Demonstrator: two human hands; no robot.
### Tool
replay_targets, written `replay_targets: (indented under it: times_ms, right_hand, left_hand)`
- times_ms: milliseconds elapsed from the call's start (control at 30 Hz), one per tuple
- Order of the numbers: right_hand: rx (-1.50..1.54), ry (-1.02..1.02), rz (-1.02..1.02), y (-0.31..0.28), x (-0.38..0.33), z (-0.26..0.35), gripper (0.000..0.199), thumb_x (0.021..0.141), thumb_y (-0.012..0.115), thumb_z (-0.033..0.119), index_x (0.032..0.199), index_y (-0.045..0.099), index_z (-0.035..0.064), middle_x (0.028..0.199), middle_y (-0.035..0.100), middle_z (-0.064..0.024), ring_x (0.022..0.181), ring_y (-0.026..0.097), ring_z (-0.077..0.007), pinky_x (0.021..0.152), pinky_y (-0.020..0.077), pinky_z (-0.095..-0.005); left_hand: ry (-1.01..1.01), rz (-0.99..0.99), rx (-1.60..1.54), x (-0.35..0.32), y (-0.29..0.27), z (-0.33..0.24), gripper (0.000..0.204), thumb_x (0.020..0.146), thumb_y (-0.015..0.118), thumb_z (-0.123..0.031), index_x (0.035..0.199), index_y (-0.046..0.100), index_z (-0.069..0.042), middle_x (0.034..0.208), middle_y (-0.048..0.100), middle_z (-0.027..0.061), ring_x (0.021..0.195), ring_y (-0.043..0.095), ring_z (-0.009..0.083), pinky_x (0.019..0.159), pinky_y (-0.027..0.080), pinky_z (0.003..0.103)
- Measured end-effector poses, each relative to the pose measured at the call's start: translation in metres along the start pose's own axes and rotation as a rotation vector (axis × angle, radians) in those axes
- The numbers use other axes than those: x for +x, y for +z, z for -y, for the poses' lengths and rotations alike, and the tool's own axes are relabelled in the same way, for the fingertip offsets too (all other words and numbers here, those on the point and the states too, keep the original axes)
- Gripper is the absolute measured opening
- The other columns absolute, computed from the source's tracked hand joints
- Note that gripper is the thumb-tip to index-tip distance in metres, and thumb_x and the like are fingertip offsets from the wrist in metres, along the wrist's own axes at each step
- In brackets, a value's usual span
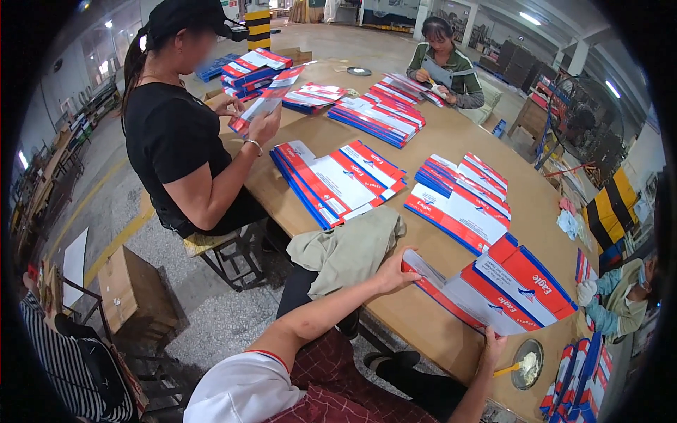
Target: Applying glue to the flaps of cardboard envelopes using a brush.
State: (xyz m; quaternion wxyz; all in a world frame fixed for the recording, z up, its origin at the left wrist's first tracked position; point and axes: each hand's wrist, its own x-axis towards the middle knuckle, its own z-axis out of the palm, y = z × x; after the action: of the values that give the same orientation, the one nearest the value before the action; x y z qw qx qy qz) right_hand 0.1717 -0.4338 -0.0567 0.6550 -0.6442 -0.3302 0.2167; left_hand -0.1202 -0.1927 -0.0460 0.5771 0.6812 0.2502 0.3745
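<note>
A flat printed carton blank (504, 299), red, white and blue, is held between my two hands over the near table edge. My left hand (398, 273) grips its left end, thumb on the printed face. At its lower edge, toward the right, my right hand (491, 349) pinches it with the fingers partly hidden. Just right of that hand lies a round dish (527, 364) of white paste, with a yellow-handled tool (507, 370) resting in it. Beyond the blank sits a stack of similar blanks (462, 204). A beige cloth (349, 250) drapes the table edge beside my left forearm.
More carton stacks lie at the left (338, 187), far middle (381, 116) and lower right (582, 381) of the brown table (444, 345). Co-workers sit at the left (187, 127), far side (444, 67) and right (627, 299). A cardboard box (137, 292) stands on the floor.
</note>
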Motion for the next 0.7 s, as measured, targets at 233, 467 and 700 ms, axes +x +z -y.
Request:
replay_targets:
  times_ms: [233, 467, 700]
  right_hand:
    - [-0.248, -0.034, -0.028, 0.018, 0.000, 0.020, 0.060, 0.069, 0.071, 0.007, 0.121, 0.043, -0.0037, 0.115, 0.052, -0.0137, 0.103, 0.051, -0.0227, 0.092, 0.0387, -0.0335]
    - [-0.287, -0.050, -0.103, 0.023, -0.010, 0.028, 0.061, 0.067, 0.072, 0.005, 0.120, 0.044, -0.0041, 0.113, 0.054, -0.0141, 0.103, 0.052, -0.0231, 0.091, 0.0395, -0.0329]
    - [-0.236, -0.044, -0.080, 0.020, -0.007, 0.023, 0.058, 0.067, 0.071, 0.002, 0.119, 0.045, -0.0031, 0.110, 0.056, -0.0122, 0.100, 0.054, -0.0213, 0.089, 0.0414, -0.0314]
  left_hand:
    - [-0.007, -0.078, 0.113, 0.002, -0.001, 0.004, 0.071, 0.070, 0.076, -0.018, 0.125, 0.034, -0.002, 0.108, 0.054, 0.0159, 0.102, 0.055, 0.0257, 0.087, 0.043, 0.034]
    - [0.013, -0.123, 0.123, -0.001, 0.004, -0.006, 0.069, 0.070, 0.075, -0.016, 0.125, 0.036, 0.000, 0.108, 0.055, 0.0159, 0.102, 0.055, 0.0251, 0.088, 0.043, 0.034]
    - [0.049, -0.166, 0.107, 0.000, 0.005, 0.001, 0.066, 0.068, 0.076, -0.018, 0.121, 0.041, 0.000, 0.107, 0.057, 0.0155, 0.101, 0.056, 0.0243, 0.088, 0.044, 0.034]
